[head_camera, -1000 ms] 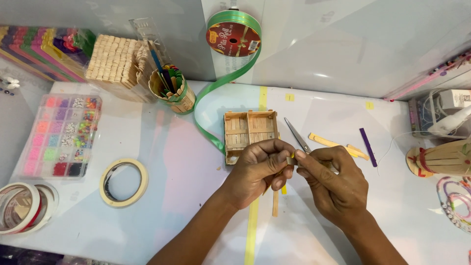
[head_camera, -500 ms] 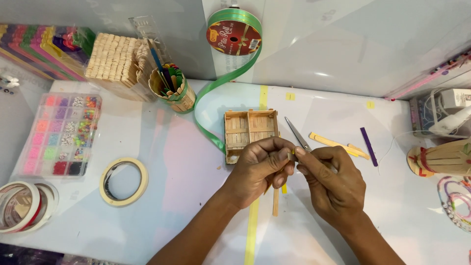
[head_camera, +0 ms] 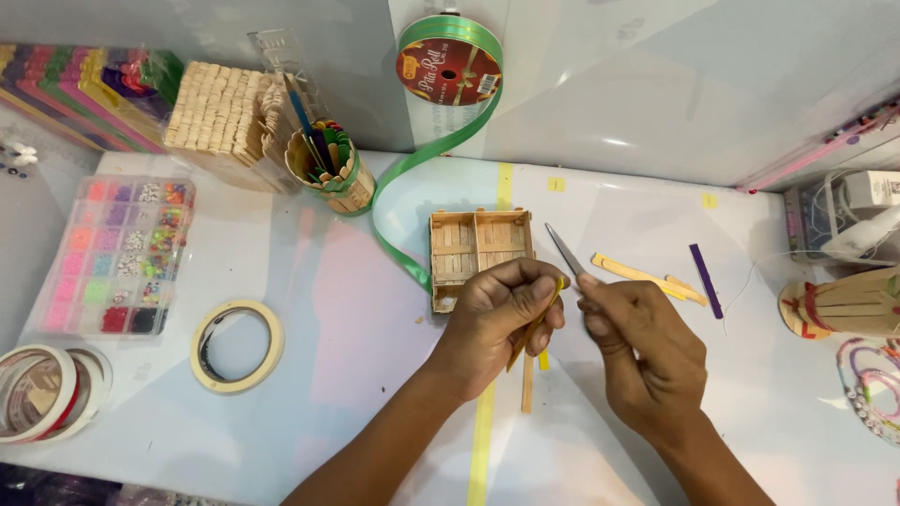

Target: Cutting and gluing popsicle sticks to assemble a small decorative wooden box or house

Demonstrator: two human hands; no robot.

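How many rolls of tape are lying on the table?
3. One cream roll lies alone left of the left hand. Two more overlap at the table's left edge, partly cut off by the frame, so others may be hidden.

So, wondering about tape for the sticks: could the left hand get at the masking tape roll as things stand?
Probably not at once: the left hand grips a stick. The masking tape roll lies unobstructed to its left on the table.

White table (head_camera: pixel 656 450) bears tape roll (head_camera: pixel 236 345), bead box (head_camera: pixel 117 255).
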